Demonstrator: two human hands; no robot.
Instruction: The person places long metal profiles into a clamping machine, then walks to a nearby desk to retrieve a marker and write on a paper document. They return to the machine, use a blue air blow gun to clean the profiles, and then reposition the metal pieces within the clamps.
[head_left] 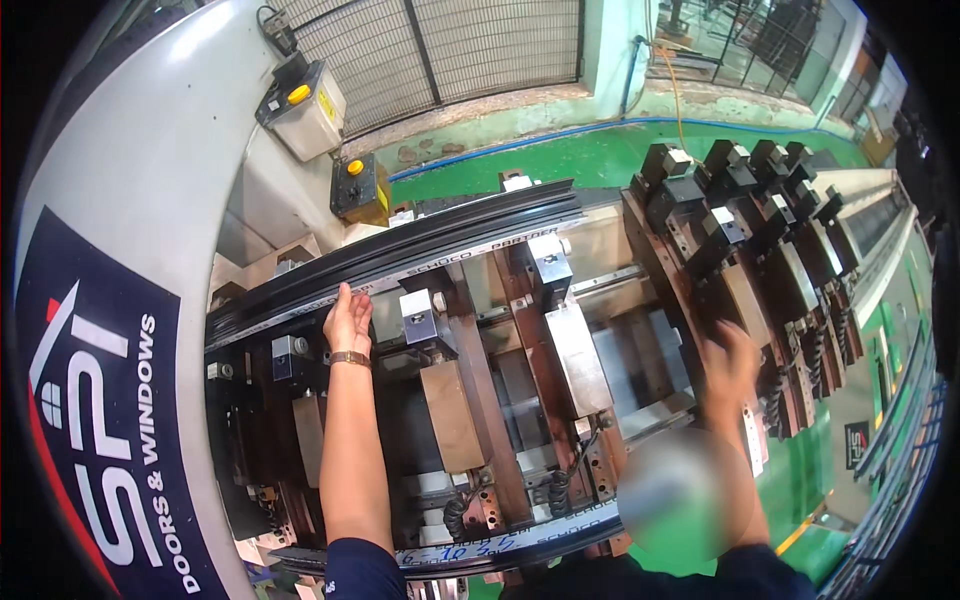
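A long black profile (480,238) with printed white film along its near side lies across the far part of the machine. My left hand (350,318), with a brown band on its wrist, is at this profile's near edge, fingers stretched out and nothing seen in them. Whether the fingertips touch the film is hard to tell. To the right, my right hand (730,365) is smeared by motion over the machine's brown rails, and its fingers cannot be made out. Metal clamp blocks (428,318) stand between my hands. A second film-covered profile (570,530) runs along the near edge.
Several more clamps (722,228) stand in rows at the right. A white machine cover (150,130) rises at the left, beside two containers with yellow caps (360,190). Behind are a mesh fence (440,60) and a blue hose (560,132) on the green floor.
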